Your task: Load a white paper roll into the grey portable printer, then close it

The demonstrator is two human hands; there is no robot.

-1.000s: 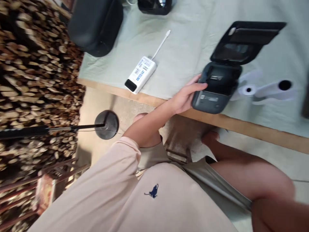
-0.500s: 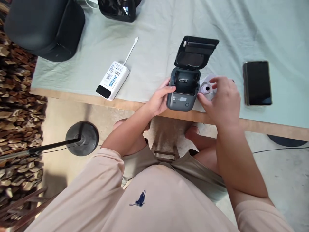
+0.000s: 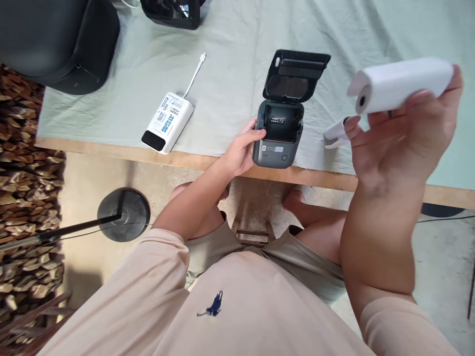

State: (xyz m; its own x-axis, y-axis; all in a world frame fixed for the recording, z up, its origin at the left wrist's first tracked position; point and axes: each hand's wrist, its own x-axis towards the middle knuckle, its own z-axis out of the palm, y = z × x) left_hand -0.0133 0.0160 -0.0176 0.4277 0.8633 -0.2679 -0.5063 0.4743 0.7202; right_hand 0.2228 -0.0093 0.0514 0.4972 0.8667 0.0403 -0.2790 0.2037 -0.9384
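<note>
My left hand [image 3: 243, 151] is closed round the left side of a dark grey portable label printer [image 3: 276, 154], its thumb on the rim. The printer's black lid [image 3: 297, 74] stands raised, and the paper bay [image 3: 281, 121] shows bare inside with a small printed label. Up off the table at the right, my right hand [image 3: 404, 128] grips a white paper roll [image 3: 404, 86] with a grey core and a loose end. A second, smaller-looking white roll [image 3: 337, 129] lies on the cloth between printer and right hand, partly hidden by that hand.
A white power bank [image 3: 168, 121] with a short cable lies left of the printer. At the back left stand a black case [image 3: 59, 44] and a glossy black device [image 3: 172, 12]. The table's wooden front edge [image 3: 200, 160] runs below the green cloth [image 3: 230, 64].
My right hand has moved right and up from beside the printer, lifting a white paper roll. It now covers where the dark-screened device lay. The printer stays in my left hand, lid open.
</note>
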